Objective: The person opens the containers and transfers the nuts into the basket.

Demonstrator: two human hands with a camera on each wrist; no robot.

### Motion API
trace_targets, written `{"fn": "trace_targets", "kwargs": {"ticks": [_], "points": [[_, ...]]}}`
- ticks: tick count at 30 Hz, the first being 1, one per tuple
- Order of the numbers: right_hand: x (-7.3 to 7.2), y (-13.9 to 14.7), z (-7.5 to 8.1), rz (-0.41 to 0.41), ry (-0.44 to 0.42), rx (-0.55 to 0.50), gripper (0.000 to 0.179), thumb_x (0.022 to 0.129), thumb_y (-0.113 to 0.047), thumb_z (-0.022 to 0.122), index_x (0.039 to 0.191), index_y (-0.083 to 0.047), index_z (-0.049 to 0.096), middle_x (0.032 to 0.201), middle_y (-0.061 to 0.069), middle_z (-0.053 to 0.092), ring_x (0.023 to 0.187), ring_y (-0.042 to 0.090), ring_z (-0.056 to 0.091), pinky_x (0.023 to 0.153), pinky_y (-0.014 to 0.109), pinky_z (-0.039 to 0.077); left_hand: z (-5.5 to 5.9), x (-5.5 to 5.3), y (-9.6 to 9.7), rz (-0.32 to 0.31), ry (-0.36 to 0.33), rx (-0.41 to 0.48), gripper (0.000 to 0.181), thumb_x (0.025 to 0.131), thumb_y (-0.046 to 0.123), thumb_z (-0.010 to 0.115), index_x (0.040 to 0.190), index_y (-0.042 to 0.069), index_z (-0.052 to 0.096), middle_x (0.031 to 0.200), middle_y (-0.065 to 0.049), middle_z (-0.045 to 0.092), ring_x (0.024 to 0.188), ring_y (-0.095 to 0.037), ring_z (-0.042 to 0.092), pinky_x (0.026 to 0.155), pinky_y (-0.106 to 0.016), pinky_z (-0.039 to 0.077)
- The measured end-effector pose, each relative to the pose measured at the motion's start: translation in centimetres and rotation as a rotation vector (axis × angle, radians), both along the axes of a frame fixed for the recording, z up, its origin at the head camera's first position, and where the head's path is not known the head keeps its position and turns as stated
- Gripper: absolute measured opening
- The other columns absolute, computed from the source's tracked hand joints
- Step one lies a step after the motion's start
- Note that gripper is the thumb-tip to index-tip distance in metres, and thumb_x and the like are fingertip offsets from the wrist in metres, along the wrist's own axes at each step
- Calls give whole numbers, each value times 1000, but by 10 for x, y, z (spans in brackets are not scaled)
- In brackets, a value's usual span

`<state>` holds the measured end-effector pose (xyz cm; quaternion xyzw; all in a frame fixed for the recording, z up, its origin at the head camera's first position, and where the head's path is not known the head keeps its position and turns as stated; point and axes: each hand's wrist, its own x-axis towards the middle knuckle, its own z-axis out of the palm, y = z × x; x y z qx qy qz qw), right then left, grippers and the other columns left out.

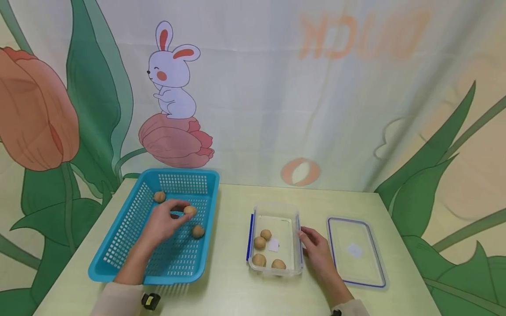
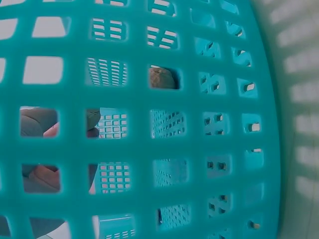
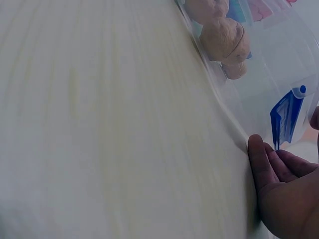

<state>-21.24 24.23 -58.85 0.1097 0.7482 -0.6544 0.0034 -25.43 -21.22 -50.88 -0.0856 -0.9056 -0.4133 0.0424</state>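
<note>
Here, we identify two containers on the table [image 1: 229, 263]. At lower left of the head view stands the blue basket [image 1: 213, 206], perforated on walls and floor. We count two walnuts resting in it: the upper walnut [image 1: 159, 196] at the left wall, and the lower walnut [image 1: 198, 231] near the right wall. The dark patch beneath the hand we cannot identify.

Right of lower centre stands the clear container [image 1: 276, 210], uncovered. We count four walnuts [image 1: 259, 242] in it: two touching along the left side, two apart along the near edge. A pale square [image 1: 273, 245] lies beside the touching pair. A blue latch [image 1: 250, 237] runs along the container's left side. The lid [image 1: 356, 268], edged in blue, lies flat at lower right.

We find the left hand [image 1: 164, 221] above the basket, its forearm entering from lower left. Thumb and fingers pinch the held walnut [image 1: 190, 210] at the fingertips, over the basket.

We find the right hand [image 1: 318, 250] at the clear container's right side, gripping its edge: the thumb at the rim, the fingers close together against the outer wall. In the right wrist view, these fingertips reach the container's lower edge.
</note>
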Motion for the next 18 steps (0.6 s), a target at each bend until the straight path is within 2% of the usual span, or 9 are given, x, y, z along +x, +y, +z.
{"fn": "trace_targets", "kwargs": {"ticks": [5,10,14,18], "points": [[0,-1,1,-7,6,3,52,106,-36,67,145,-3,60,145,19,62,126,28,61,90,26,58,-1,-1,-1,4,16,0,42,101,22,76,135,0,66,129,-18,70,120,-38,66,95,-53,60],[0,-1,0,-11,14,-2,51,106,-36,68,144,-3,61,143,20,63,125,28,61,89,26,58,0,-3,0,36,54,-13,45,99,23,78,136,2,65,133,-19,67,124,-38,64,99,-55,58],[0,-1,0,-4,18,2,52,106,-37,67,144,-3,60,144,20,62,125,27,61,92,29,59,4,-2,3,31,73,-6,46,99,24,78,137,2,64,134,-18,67,124,-38,63,99,-56,57],[1,-1,0,-2,16,4,53,106,-37,67,145,-3,60,145,20,62,125,27,61,92,29,59,12,4,12,5,80,-13,47,98,26,80,137,4,65,133,-16,67,124,-35,64,99,-55,57]]}}
